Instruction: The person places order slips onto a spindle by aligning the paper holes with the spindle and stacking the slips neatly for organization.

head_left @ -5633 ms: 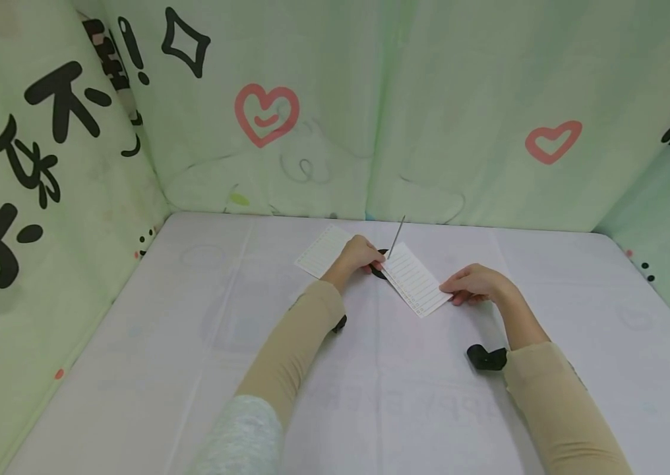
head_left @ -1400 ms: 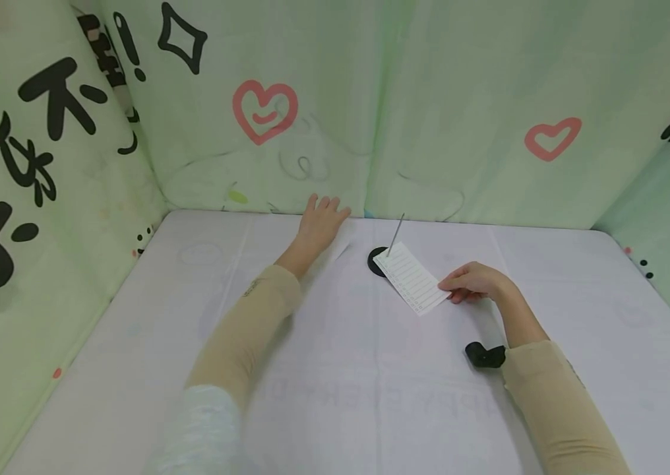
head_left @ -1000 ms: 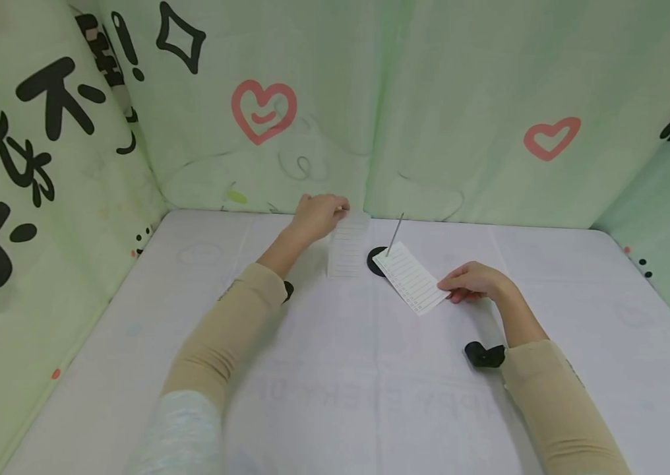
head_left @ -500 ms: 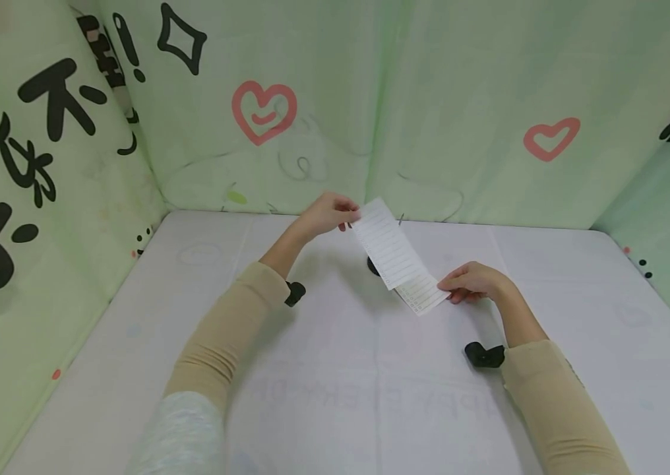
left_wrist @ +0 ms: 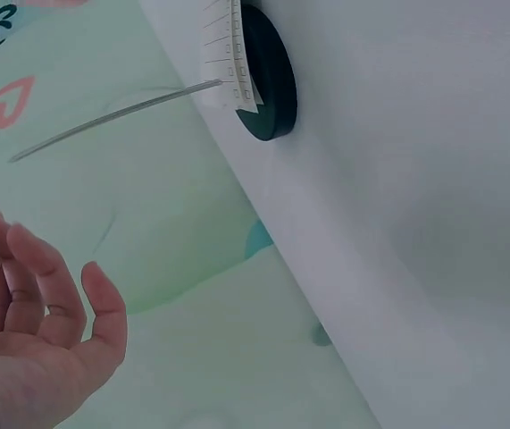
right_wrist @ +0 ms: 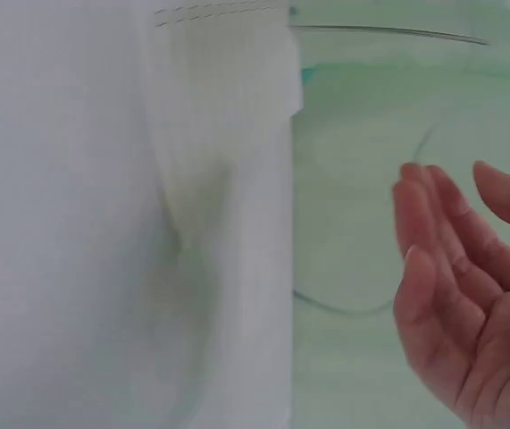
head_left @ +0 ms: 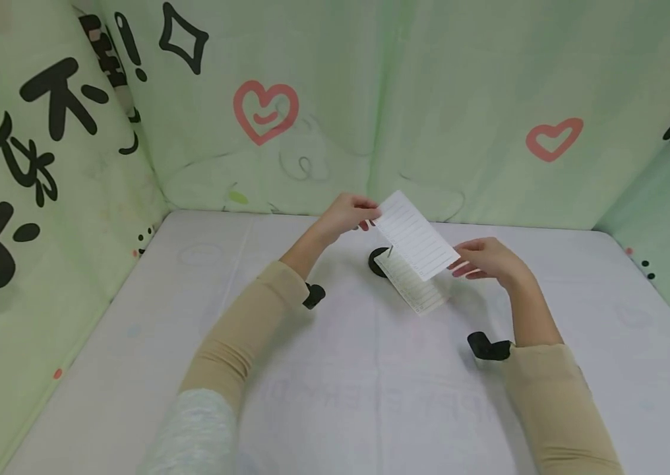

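My left hand (head_left: 343, 216) pinches the upper left corner of a white lined paper slip (head_left: 417, 235), held tilted above the table. Beside that slip's right corner is my right hand (head_left: 492, 258); in the right wrist view its thumb (right_wrist: 509, 198) stands apart from the fingers with nothing between. A second lined slip (head_left: 411, 285) is on the thin metal rod (left_wrist: 116, 118) of a paper spike, low down near its round black base (left_wrist: 277, 85). From the head, the held slip hides most of the rod and part of the lower slip.
A white cloth covers the table (head_left: 323, 396). Close behind its far edge hangs a pale green printed curtain (head_left: 459, 86), with more curtain along both sides. Black camera mounts (head_left: 489, 346) stick out from the wrists.
My left hand has picked up the slip from the back left and carried it right, over the spike. My right hand has let go of the lower slip and risen to the held slip's corner.
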Demonstrator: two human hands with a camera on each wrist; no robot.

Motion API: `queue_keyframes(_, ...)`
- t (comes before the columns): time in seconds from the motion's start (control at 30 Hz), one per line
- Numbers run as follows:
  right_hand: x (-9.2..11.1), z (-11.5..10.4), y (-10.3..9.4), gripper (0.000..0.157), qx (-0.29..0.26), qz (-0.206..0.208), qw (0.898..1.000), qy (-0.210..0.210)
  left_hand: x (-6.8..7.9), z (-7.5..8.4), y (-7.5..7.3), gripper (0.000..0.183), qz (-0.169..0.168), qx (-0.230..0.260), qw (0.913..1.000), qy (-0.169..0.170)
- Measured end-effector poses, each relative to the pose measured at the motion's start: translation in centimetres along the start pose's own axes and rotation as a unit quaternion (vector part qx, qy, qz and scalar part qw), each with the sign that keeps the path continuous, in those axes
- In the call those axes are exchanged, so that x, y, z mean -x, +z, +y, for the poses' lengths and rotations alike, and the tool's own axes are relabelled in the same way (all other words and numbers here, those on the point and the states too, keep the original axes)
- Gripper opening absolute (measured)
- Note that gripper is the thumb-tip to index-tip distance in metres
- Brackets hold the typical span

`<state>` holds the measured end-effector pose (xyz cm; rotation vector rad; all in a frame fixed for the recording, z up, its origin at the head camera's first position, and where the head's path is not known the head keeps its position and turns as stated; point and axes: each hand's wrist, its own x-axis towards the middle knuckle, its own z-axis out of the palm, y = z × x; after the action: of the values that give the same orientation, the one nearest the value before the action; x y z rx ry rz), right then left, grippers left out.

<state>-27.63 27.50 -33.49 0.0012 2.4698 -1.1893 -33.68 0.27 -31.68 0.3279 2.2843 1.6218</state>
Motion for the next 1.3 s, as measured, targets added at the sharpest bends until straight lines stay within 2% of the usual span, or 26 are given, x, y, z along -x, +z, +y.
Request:
queue_keyframes(0.13,1.3,-1.4,-0.6,0.046,-0.126,0.037,0.99,-0.042,-0.2,0.3,0.7,0.029,0.001,0.016,0.9998,-0.007)
queue_keyframes(0.2,1.7,-2.0,-0.6,0.037,-0.157,0.05,0.985,-0.051,-0.3,0.5,1.1,0.029,0.002,0.023,0.9997,-0.012)
queue_keyframes(0.3,2.0,-2.4,-0.6,0.033,-0.14,0.071,0.987,-0.047,-0.4,0.8,1.6,0.028,0.007,0.029,0.9994,-0.015)
queue_keyframes(0.47,2.0,-2.6,-0.2,0.057,-0.082,0.124,0.988,-0.03,-0.8,0.9,2.1,0.025,0.019,0.06,0.9979,-0.016)
queue_keyframes(0.57,1.9,-2.4,-0.2,0.061,-0.082,0.144,0.986,-0.019,-1.0,0.9,2.3,0.024,0.031,0.079,0.9962,-0.023)
queue_keyframes(0.67,1.7,-2.0,-0.3,0.062,-0.106,0.144,0.984,-0.008,-1.1,0.8,2.5,0.023,0.044,0.093,0.9942,-0.032)
queue_keyframes(0.7,1.7,-1.9,-0.4,0.058,-0.12,0.141,0.983,-0.006,-1.2,0.7,2.5,0.022,0.045,0.097,0.9936,-0.035)
queue_keyframes(0.87,1.1,-1.0,-0.8,0.012,-0.193,0.11,0.975,0.003,-1.6,0.3,3.2,0.023,0.048,0.124,0.9901,-0.044)
queue_keyframes(0.9,1.0,-0.8,-0.8,0.011,-0.2,0.105,0.974,0.006,-1.6,0.2,3.3,0.024,0.05,0.129,0.9894,-0.045)
queue_keyframes(1.0,0.6,-0.4,-0.7,0.019,-0.2,0.097,0.975,0.016,-1.8,0.0,3.7,0.024,0.054,0.134,0.9883,-0.048)
queue_keyframes(1.13,0.3,0.1,-0.5,0.046,-0.186,0.096,0.977,0.027,-2.0,-0.2,4.2,0.023,0.066,0.135,0.9874,-0.048)
queue_keyframes(1.3,0.1,0.4,-0.5,0.055,-0.182,0.094,0.978,0.033,-2.0,-0.1,4.5,0.022,0.076,0.127,0.988,-0.043)
